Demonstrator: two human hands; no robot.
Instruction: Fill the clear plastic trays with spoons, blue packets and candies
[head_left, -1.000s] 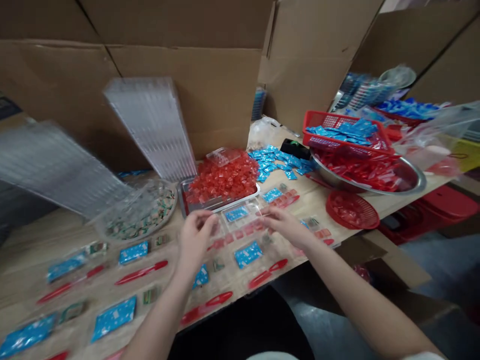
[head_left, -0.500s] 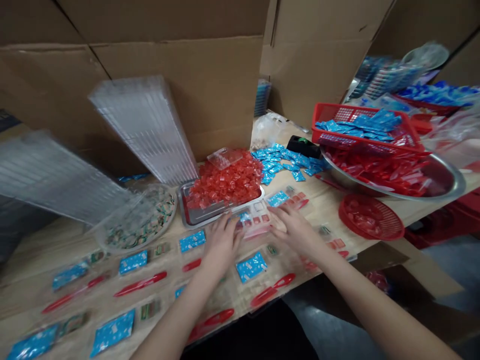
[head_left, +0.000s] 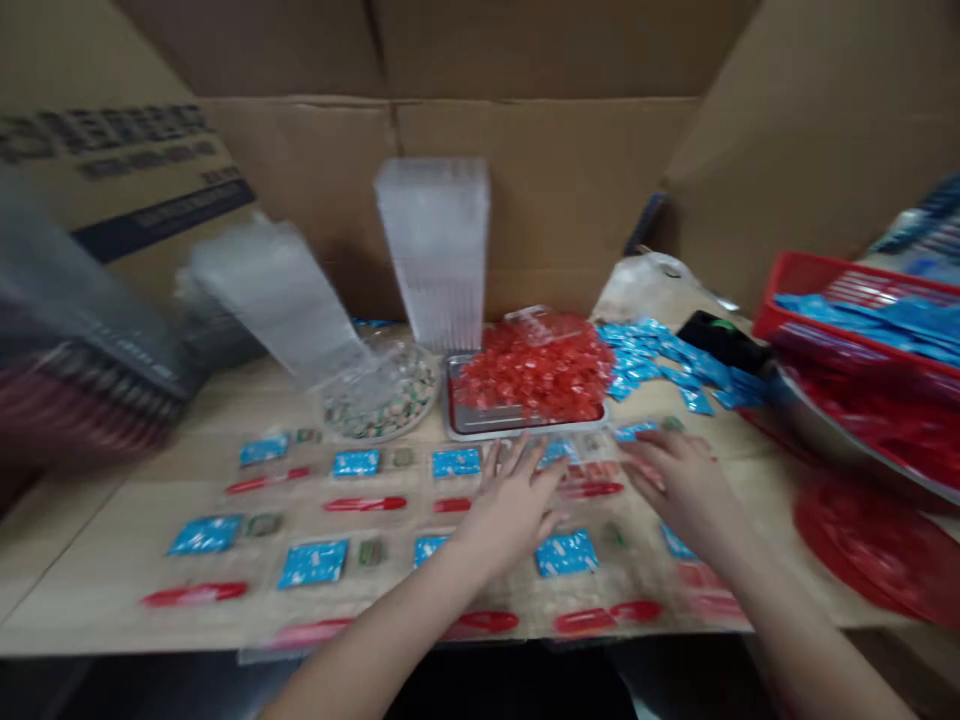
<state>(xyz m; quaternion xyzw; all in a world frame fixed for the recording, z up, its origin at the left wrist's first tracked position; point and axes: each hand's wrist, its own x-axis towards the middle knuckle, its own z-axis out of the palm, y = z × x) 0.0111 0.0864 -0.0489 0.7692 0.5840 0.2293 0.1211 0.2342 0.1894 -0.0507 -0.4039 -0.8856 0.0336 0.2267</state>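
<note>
My left hand (head_left: 517, 500) reaches over the back row of clear plastic trays, its fingers spread. Its fingertips lie at a tray with a blue packet (head_left: 556, 453), small red pieces (head_left: 596, 470) and a red plastic tool (head_left: 592, 490). My right hand (head_left: 679, 485), somewhat blurred, hovers at the right side of that tray with fingers apart and nothing visible in them. Closer to me, another tray holds a blue packet (head_left: 566, 553) and a red handled tool (head_left: 607, 616). Whether either hand touches the tray is unclear.
Behind the trays stand a metal tray (head_left: 491, 432) heaped with red pieces (head_left: 536, 370), a dish of small green-and-tan packets (head_left: 386, 400) and stacked clear trays (head_left: 435, 250). Loose blue packets (head_left: 645, 355) lie right of these. A red basket (head_left: 784, 290) sits over a metal bowl (head_left: 840, 425).
The view has swung left. My left hand has opened out from the tray edge, and my right hand has come away to the right. The tray between them now lies in the back row.
</note>
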